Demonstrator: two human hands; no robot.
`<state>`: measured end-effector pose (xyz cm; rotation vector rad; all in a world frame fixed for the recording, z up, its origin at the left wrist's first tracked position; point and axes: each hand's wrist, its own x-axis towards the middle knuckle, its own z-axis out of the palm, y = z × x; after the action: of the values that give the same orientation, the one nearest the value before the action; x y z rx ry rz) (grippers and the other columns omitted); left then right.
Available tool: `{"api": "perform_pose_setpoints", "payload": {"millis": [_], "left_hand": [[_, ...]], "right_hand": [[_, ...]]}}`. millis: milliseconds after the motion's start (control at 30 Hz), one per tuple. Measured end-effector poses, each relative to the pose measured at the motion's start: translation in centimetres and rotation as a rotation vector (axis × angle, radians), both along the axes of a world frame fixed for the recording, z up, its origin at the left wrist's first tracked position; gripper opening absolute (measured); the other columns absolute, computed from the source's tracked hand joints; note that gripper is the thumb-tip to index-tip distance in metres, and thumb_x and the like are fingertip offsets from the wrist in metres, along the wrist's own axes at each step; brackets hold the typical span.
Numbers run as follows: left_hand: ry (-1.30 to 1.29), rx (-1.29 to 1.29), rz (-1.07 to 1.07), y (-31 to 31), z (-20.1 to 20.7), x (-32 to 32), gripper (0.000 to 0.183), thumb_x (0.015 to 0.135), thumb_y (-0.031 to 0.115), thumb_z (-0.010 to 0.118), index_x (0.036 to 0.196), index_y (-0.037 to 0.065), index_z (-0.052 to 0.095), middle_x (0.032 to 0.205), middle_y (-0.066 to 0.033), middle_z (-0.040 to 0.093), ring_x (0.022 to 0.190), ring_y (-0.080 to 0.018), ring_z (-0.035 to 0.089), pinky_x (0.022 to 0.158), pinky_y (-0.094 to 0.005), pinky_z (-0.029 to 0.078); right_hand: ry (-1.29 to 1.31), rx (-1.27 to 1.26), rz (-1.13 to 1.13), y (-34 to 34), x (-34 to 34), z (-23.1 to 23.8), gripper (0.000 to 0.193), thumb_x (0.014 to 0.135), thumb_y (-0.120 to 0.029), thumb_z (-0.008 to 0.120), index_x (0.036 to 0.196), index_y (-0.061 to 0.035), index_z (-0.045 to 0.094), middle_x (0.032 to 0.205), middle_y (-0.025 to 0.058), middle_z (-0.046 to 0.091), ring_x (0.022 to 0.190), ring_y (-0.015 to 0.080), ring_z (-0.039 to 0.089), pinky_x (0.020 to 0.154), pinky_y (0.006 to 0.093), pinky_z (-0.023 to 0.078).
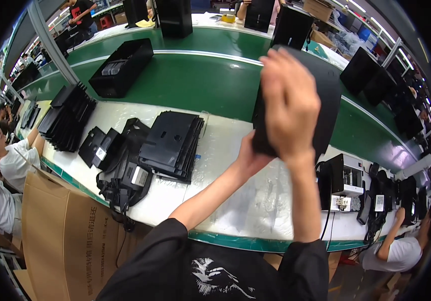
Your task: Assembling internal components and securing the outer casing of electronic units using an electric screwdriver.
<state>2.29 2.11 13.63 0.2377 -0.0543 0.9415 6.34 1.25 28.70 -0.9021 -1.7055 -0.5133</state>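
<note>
Casing [327, 85]: large, black, smooth-faced; right of centre, around where bench meets belt; support underneath hidden, exact tilt hard to tell.
Left hand [252, 154]: touching casing low, near corner; fingers partly out of sight; firm grip or mere propping, cannot tell.
Right hand [290, 100]: wide and flat, fingers straight, close together, nothing held; in front of casing's face, blurred; contact, cannot tell.
Step in hand: judged as steadying low with left, working the face with right.
Steadying: best with palm square to the corner, fingers well under the edge; loose propping likely to let casing rock.
Pressing, if any: flat palm better than fingertips; force spread out, probably less marking; aim in line with the supporting palm.
Belt [190, 83]: green, just beyond bench; worth guarding against a slide that way.
Bench [235, 200]: white, glossy top; likely a firmer rest for the lower edge than belt.
Small machine [348, 173]: boxy, right of casing's lower end, near; main bump risk on any swing right.
Panel stack [169, 143]: black, left of left hand, well apart from casing; mind the elbow.
Cables and adapters [136, 175]: loose heap beside panel stack; snag risk.
</note>
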Motion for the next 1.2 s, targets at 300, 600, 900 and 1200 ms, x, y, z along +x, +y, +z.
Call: {"api": "perform_pose_setpoints", "payload": {"millis": [300, 600, 900, 1200], "left_hand": [[-0.143, -0.42, -0.062, 5.6, 2.4, 4.9, 0.041, 0.092, 0.023, 0.034, 0.118, -0.007, 0.044, 0.125, -0.0221, 0.043, 0.119, -0.0359, 0.04, 0.105, -0.0548, 0.029], [-0.18, -0.318, 0.118, 13.7, 3.7, 7.0, 0.042, 0.086, 0.037, 0.056, 0.107, 0.001, 0.053, 0.107, -0.0146, 0.055, 0.098, -0.0273, 0.055, 0.09, -0.0373, 0.049], [0.181, -0.263, 0.126, 9.9, -4.0, 4.9, 0.056, 0.083, 0.021, 0.052, 0.131, -0.002, 0.033, 0.132, -0.0172, 0.046, 0.116, -0.0287, 0.051, 0.099, -0.0385, 0.041], [0.266, -0.299, 0.036, 5.0, -11.5, -2.8, 0.043, 0.083, 0.011, 0.048, 0.126, 0.002, 0.046, 0.112, -0.0091, 0.057, 0.092, -0.0195, 0.056, 0.082, -0.031, 0.045]], "right_hand": [[0.253, -0.661, -0.359, -14.4, -1.3, -24.8, 0.037, 0.082, -0.01, 0.053, 0.117, 0.0018, 0.052, 0.128, 0.024, 0.048, 0.124, 0.0401, 0.041, 0.104, 0.0499, 0.028], [0.074, -0.833, -0.383, -15.1, -0.7, -26.3, 0.032, 0.078, -0.008, 0.057, 0.108, 0.0033, 0.057, 0.125, 0.0228, 0.05, 0.122, 0.0384, 0.041, 0.105, 0.0513, 0.026], [0.123, -0.81, -0.387, -15.0, -0.8, -26.3, 0.029, 0.077, -0.008, 0.057, 0.105, 0.003, 0.059, 0.123, 0.0209, 0.052, 0.122, 0.0366, 0.043, 0.104, 0.0496, 0.028], [0.108, -0.814, -0.392, -14.6, -0.3, -26.0, 0.03, 0.075, -0.008, 0.058, 0.103, 0.003, 0.059, 0.122, 0.0213, 0.052, 0.12, 0.036, 0.044, 0.103, 0.0504, 0.029]]}}
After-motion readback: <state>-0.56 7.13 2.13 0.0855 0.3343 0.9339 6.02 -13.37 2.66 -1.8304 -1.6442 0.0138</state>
